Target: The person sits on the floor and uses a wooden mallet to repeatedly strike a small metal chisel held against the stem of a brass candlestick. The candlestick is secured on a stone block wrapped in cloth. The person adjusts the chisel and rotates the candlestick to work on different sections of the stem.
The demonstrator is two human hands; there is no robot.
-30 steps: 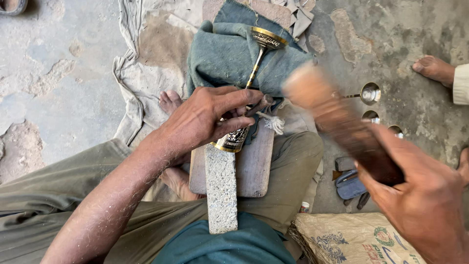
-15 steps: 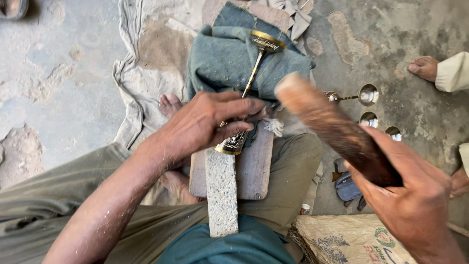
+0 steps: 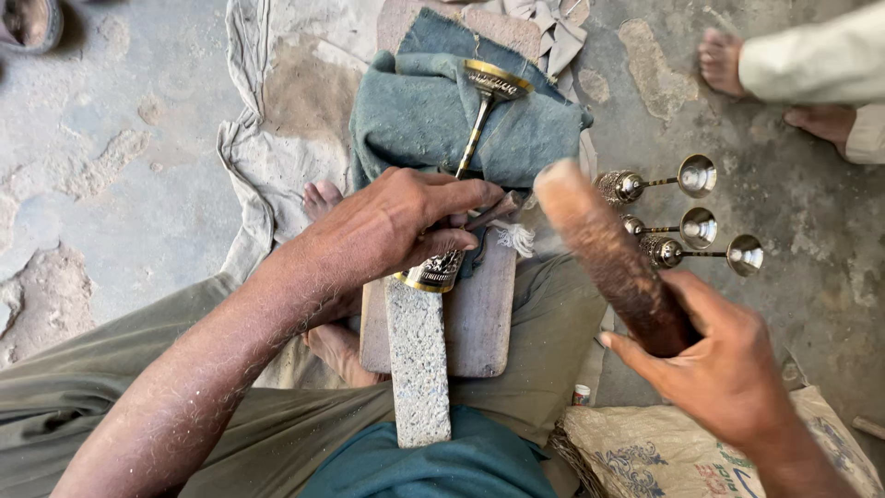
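gripping engraved brass goblet (image 3: 461, 198); right hand (image 3: 728, 369) raising perhaps wooden mallet (image 3: 613, 258)

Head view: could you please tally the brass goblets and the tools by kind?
Brass goblets under the left hand: 1
Brass goblets lying on the floor: 3
Wooden mallets in the right hand: 1
Stone blocks: 1
Total: 6

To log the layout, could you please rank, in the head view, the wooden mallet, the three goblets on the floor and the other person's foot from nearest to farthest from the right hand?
1. Wooden mallet: held in the right hand.
2. Three goblets: on the floor just beyond the mallet.
3. Foot: top right, farthest.
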